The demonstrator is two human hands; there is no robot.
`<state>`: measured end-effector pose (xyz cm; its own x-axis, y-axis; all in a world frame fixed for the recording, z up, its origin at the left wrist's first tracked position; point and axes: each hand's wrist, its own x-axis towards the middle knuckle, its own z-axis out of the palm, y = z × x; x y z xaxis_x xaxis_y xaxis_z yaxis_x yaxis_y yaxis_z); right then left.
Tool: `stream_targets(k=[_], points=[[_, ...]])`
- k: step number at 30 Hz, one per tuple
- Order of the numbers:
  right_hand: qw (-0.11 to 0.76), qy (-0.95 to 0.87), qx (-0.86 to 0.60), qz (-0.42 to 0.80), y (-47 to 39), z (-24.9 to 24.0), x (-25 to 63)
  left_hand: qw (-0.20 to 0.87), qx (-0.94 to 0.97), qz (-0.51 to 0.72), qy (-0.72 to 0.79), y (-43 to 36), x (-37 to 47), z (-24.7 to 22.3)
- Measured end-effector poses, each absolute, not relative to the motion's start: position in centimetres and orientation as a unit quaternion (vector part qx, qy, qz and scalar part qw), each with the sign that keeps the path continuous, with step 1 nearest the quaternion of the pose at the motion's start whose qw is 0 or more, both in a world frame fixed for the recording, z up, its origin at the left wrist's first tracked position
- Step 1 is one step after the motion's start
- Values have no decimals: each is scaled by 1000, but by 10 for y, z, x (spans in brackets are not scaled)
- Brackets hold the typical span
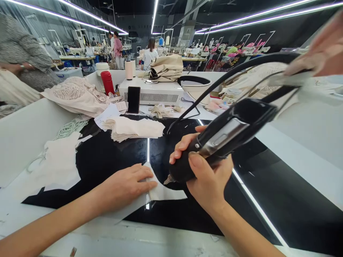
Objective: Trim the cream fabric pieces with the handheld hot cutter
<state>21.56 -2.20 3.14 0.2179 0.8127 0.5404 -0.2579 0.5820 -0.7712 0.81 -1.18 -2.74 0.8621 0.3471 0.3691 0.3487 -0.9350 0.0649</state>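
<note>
My left hand (124, 187) lies flat with its fingers on a small curved piece of white fabric (167, 193), holding it down on the glossy black tabletop (107, 157). My right hand (210, 180) is wrapped round a black corded handheld electric tool (227, 134) with a silver lever along its side. The tool leans down to the left, its small metal tip (168, 179) beside the fabric's curved edge. Whether the tip touches the cloth I cannot tell. Behind my hands lies a stack of cut cream fabric pieces (134, 128).
A blurred hand (321, 53) is by the tool's cord at upper right. More fabric pieces (61, 160) lie at left near green cord (71, 127). At the back are a phone (133, 100), a red bottle (107, 82) and a white vented box (152, 93). A person's grey sleeve (29, 46) shows at left.
</note>
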Motion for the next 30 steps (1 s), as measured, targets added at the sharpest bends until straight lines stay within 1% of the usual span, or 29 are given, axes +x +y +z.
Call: stream_targets(k=[4, 10, 22, 30], points=[[740, -505, -275, 349, -32, 36, 229, -20, -956, -224, -187, -19, 17, -24], [741, -501, -277, 351, -39, 29, 237, -72, -959, -198, -190, -29, 35, -29], [740, -498, -265, 366, -35, 25, 225, -57, -957, -213, -191, -35, 31, -32], [727, -508, -285, 364, -34, 27, 220, -71, -954, -202, -212, -38, 34, -31]])
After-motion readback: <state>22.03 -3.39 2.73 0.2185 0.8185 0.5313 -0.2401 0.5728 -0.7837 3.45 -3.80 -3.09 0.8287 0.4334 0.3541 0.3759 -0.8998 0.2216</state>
